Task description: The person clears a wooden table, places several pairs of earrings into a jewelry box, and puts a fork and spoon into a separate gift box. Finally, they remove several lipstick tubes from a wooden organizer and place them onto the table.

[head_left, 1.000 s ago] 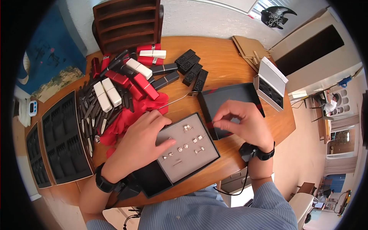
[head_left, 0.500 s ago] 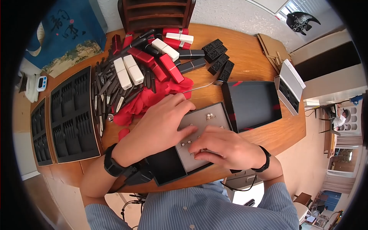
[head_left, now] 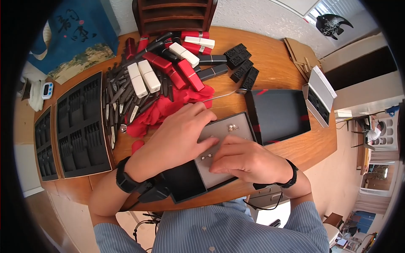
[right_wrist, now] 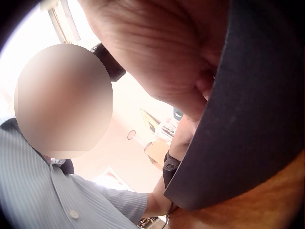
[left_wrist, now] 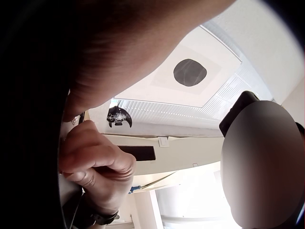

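Note:
In the head view a shallow black jewellery box [head_left: 184, 184] lies near the front table edge, with a grey pad [head_left: 213, 178] holding several small earrings [head_left: 233, 127]. My left hand [head_left: 171, 137] rests over the box's left side, fingers loosely bent, thumb lying over the pad. My right hand [head_left: 242, 159] is low over the pad's lower right, thumb and forefinger brought together in a pinch around a small earring, mostly hidden by the fingers. The left wrist view shows these pinching fingers [left_wrist: 90, 155] from the side. A dark box wall [right_wrist: 252, 109] covers much of the right wrist view.
An open black box lid [head_left: 280, 116] stands to the right, beside a white case [head_left: 320, 90]. Red, white and black lipstick tubes [head_left: 190, 74], dark slim sticks and red cloth petals [head_left: 156, 111] pile up at left. Black trays [head_left: 84, 126] lie further left.
My right hand has moved left and down from above the open lid onto the earring pad, its fingers closing together there. The left hand stays on the box. The head view has shifted.

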The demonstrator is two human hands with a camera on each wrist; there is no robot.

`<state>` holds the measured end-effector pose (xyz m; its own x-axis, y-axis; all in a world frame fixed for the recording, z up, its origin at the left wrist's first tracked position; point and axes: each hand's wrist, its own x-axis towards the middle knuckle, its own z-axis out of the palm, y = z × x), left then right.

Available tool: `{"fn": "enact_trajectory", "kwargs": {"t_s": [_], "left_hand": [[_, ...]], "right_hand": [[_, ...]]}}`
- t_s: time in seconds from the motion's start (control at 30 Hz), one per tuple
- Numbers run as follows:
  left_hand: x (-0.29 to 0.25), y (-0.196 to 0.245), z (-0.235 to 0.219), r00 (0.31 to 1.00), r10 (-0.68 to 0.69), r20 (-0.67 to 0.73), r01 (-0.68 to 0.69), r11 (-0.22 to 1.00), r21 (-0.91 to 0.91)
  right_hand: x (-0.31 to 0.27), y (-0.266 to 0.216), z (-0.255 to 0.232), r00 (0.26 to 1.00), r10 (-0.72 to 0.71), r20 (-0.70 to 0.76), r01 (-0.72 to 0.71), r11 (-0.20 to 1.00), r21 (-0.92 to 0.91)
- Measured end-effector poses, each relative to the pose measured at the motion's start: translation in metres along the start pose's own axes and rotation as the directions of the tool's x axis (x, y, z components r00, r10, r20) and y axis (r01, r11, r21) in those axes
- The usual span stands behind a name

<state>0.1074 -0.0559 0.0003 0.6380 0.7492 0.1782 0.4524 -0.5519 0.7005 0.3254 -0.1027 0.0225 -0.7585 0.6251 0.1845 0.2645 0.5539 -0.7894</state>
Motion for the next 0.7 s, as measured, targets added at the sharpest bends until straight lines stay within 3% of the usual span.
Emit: {"fn": "enact_trajectory", "kwargs": {"t_s": [0.27, 0.43, 0.7], "left_hand": [[-0.002, -0.002, 0.002, 1.000, 0.008, -0.003, -0.008, 1.000, -0.026], [-0.002, -0.004, 0.003, 1.000, 0.016, -0.009, -0.016, 1.000, -0.022], [-0.002, -0.003, 0.002, 1.000, 0.016, -0.008, -0.016, 1.000, -0.007]], "right_hand": [[0.004, -0.005, 0.001, 0.998, 0.009, 0.070, -0.003, 0.996, -0.085], [0.006, -0.002, 0.006, 0.998, 0.039, -0.039, -0.041, 0.997, -0.065], [0.006, -0.004, 0.007, 0.993, 0.089, -0.072, -0.094, 0.993, -0.066]]}}
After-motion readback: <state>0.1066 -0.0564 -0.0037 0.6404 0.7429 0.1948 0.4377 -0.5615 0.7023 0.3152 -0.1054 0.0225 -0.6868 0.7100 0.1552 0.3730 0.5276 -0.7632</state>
